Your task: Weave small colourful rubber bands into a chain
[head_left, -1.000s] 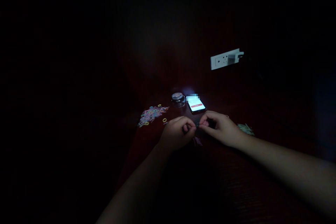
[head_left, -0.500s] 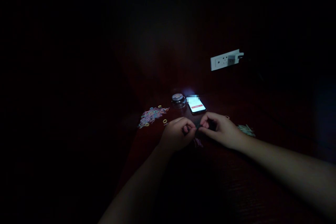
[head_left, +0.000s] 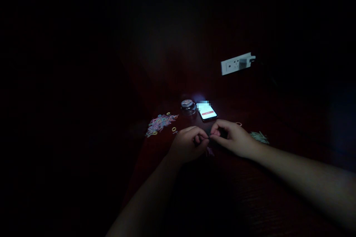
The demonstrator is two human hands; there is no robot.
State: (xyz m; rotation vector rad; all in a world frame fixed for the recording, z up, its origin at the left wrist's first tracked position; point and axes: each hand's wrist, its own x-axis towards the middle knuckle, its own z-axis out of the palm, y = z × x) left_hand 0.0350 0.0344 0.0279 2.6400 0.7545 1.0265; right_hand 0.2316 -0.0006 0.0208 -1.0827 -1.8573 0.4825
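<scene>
Dark strand (head_left: 209, 136) between left hand (head_left: 190, 142) and right hand (head_left: 234, 137)
Thumb and finger of each pinch it tightly; likely light, soft, elastic. Grip at the ends; exact form too dark to tell.

Near-darkness all round
Dark red counter (head_left: 246, 183) beneath the right hand (head_left: 235, 139); beyond that hand, a white socket panel (head_left: 229, 67) holding a plug (head_left: 246, 61).

multicoloured pile (head_left: 161, 124), purple strips (head_left: 210, 152), green strips (head_left: 259, 137), white socket (head_left: 232, 66)
</scene>
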